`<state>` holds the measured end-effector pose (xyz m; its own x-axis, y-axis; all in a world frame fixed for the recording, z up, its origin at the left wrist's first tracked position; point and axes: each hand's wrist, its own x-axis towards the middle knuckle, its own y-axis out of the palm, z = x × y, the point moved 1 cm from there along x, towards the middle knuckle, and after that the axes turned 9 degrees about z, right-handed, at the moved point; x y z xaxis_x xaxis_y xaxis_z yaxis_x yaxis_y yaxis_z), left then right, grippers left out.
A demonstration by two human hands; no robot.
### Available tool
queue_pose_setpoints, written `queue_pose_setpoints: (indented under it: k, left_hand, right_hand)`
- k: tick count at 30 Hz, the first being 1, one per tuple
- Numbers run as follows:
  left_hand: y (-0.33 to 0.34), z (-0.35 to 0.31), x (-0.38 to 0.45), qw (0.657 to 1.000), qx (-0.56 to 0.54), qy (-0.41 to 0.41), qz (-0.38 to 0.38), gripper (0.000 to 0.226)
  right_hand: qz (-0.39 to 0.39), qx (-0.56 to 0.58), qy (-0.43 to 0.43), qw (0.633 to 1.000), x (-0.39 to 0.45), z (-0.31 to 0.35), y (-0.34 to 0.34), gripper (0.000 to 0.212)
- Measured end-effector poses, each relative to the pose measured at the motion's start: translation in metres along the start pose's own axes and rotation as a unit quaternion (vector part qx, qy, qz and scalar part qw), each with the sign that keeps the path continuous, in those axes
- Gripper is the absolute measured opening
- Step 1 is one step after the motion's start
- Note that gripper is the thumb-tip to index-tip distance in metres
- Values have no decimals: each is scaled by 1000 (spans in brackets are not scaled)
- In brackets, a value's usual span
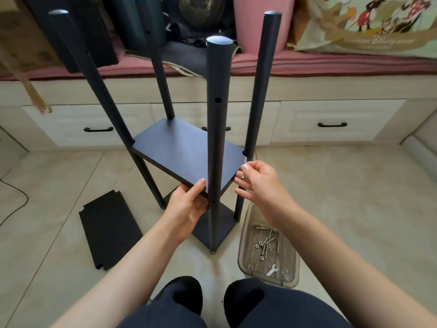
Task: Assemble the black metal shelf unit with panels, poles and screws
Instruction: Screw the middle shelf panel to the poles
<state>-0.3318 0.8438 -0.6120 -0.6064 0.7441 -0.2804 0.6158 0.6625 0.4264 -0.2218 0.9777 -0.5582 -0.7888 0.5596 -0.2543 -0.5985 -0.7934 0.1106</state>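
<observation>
The black shelf frame stands on the floor with several upright poles; the nearest pole point(216, 138) rises in the middle of the view. A bottom panel point(221, 227) sits at the poles' feet. A middle panel point(184, 150) lies between the poles, tilted a little. My left hand point(189, 205) grips the panel's near edge, thumb on top and fingers beneath. My right hand point(256, 183) pinches a silver screw point(243, 170) at the panel's right corner, next to the right pole point(261, 91).
A loose black panel point(110, 229) lies on the tiled floor to the left. A clear plastic tray point(268, 247) with several screws, nuts and a small wrench sits at the right. White drawers and a cushioned bench with bags stand behind. My knees fill the bottom edge.
</observation>
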Motion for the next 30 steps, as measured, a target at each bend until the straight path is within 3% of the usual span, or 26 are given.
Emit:
queue_pose_setpoints:
  k: [10, 17, 23, 30]
  left_hand:
    - [16, 8, 3, 997, -52, 54, -35, 47]
    - [15, 9, 3, 996, -69, 55, -22, 31]
    - [14, 8, 0, 996, -56, 67, -21, 46]
    - [13, 10, 1, 996, -49, 67, -24, 48]
  right_hand:
    - [21, 48, -10, 999, 16, 3, -1, 10]
    - [1, -70, 21, 997, -1, -21, -11, 11]
    - [85, -75, 83, 990, -22, -43, 5, 16]
    - [87, -34, 89, 992, -24, -41, 13, 14]
